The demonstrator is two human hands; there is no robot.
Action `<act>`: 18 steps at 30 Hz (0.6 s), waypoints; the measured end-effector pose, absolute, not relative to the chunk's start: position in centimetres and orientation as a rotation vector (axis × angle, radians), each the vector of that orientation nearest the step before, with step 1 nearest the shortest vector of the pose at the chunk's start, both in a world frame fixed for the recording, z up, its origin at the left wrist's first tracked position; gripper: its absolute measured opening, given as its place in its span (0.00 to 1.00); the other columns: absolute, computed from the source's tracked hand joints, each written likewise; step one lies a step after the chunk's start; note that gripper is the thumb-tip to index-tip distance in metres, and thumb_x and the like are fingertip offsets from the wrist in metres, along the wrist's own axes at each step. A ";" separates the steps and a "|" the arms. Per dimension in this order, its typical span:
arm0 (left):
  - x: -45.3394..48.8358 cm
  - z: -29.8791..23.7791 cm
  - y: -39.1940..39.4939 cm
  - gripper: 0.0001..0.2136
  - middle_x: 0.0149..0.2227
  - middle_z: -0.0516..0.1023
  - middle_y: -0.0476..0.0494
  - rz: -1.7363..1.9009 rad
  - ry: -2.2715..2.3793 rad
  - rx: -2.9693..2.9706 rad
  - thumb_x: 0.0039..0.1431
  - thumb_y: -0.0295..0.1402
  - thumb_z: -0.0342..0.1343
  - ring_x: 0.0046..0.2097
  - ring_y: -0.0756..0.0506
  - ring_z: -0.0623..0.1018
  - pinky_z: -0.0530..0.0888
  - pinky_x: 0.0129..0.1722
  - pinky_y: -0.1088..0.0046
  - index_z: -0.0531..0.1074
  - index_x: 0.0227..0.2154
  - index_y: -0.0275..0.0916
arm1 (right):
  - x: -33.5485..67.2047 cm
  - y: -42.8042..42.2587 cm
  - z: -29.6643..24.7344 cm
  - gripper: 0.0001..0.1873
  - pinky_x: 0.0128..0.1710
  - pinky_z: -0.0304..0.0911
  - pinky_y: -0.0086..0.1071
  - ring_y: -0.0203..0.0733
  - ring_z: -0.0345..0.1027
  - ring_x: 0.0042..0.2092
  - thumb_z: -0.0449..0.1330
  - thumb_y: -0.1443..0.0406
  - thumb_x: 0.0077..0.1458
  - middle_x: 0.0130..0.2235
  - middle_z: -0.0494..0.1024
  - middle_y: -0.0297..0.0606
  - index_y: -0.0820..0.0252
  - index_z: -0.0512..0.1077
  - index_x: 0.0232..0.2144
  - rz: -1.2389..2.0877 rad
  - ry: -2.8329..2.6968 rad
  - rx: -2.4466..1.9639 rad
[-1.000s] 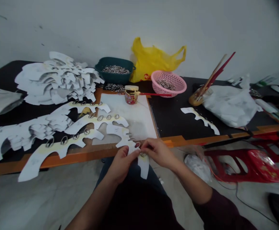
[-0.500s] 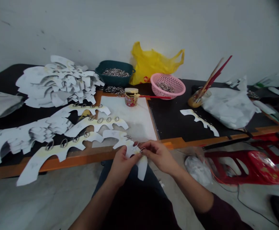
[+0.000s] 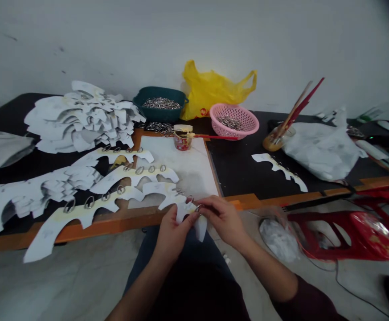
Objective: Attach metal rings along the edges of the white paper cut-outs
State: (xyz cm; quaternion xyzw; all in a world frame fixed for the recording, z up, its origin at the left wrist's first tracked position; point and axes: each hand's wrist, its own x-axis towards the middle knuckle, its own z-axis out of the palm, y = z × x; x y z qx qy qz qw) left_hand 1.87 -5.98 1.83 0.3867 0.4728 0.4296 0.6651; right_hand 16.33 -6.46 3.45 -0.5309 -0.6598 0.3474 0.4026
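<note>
At the table's front edge my left hand [image 3: 173, 231] is closed on a white scalloped cut-out piece [image 3: 160, 189], its thumb laid over the near part. Metal rings stand along the yellowish, glue-like strip of this piece. My right hand [image 3: 225, 219] pinches a metal ring [image 3: 198, 208] at the piece's right part, and its fingertips meet my left thumb there. The fingers partly cover that ring. To the left lie similar pieces with rings on them, among them a near cut-out [image 3: 57, 218] and one behind it [image 3: 141, 174].
White cut-outs [image 3: 83, 118] are heaped at the back left. Behind the paper sheet [image 3: 194, 165] stand a green basin [image 3: 139, 104] and a pink basket [image 3: 252, 127], both with metal rings. A glue pot [image 3: 182, 141] has a red-handled brush across it. A red stool [image 3: 337, 218] stands right.
The free right end of the held piece has tipped down and is more foreshortened. Both hands keep their grip at nearly the same spot. The view has shifted slightly.
</note>
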 end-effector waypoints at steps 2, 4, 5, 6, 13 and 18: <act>2.1 1.9 -6.0 0.16 0.39 0.76 0.44 1.021 1.060 0.797 0.45 0.33 0.60 0.41 0.46 0.74 0.69 0.40 0.73 0.69 0.39 0.35 | 16.3 -6.6 3.1 0.14 0.38 0.64 0.31 0.36 0.67 0.37 0.57 0.66 0.53 0.36 0.73 0.37 0.54 0.69 0.44 0.854 -1.668 -1.312; 2.4 1.7 -6.0 0.18 0.39 0.76 0.44 1.079 1.030 0.686 0.44 0.32 0.62 0.42 0.46 0.74 0.69 0.42 0.72 0.69 0.40 0.36 | 16.3 -6.7 2.8 0.18 0.35 0.65 0.30 0.35 0.66 0.35 0.57 0.66 0.52 0.38 0.70 0.38 0.54 0.65 0.47 0.838 -1.629 -1.287; 2.6 1.6 -5.9 0.18 0.40 0.76 0.44 1.104 1.015 0.631 0.43 0.31 0.62 0.42 0.46 0.74 0.69 0.44 0.72 0.69 0.40 0.36 | 16.3 -6.8 2.7 0.18 0.34 0.65 0.30 0.35 0.66 0.35 0.56 0.66 0.53 0.39 0.68 0.38 0.54 0.65 0.47 0.818 -1.616 -1.281; 2.7 1.5 -5.9 0.19 0.40 0.76 0.44 1.122 1.003 0.583 0.43 0.31 0.62 0.42 0.46 0.74 0.68 0.45 0.71 0.69 0.41 0.36 | 16.2 -6.8 2.7 0.15 0.34 0.66 0.30 0.35 0.66 0.35 0.56 0.66 0.53 0.40 0.66 0.39 0.55 0.66 0.45 0.782 -1.618 -1.281; 4.3 1.2 -5.7 0.19 0.39 0.76 0.46 1.195 0.934 0.404 0.42 0.26 0.62 0.41 0.49 0.75 0.69 0.44 0.72 0.68 0.40 0.37 | 16.0 -6.9 2.9 0.09 0.39 0.67 0.34 0.37 0.67 0.37 0.52 0.68 0.55 0.44 0.65 0.43 0.57 0.71 0.37 0.341 -1.786 -1.418; 5.4 1.3 -5.6 0.21 0.38 0.76 0.48 1.188 0.908 0.281 0.41 0.24 0.62 0.40 0.50 0.75 0.69 0.44 0.74 0.66 0.41 0.38 | 16.5 -6.3 2.8 0.09 0.43 0.65 0.33 0.39 0.67 0.43 0.53 0.70 0.54 0.41 0.70 0.41 0.56 0.72 0.34 0.422 -1.778 -1.443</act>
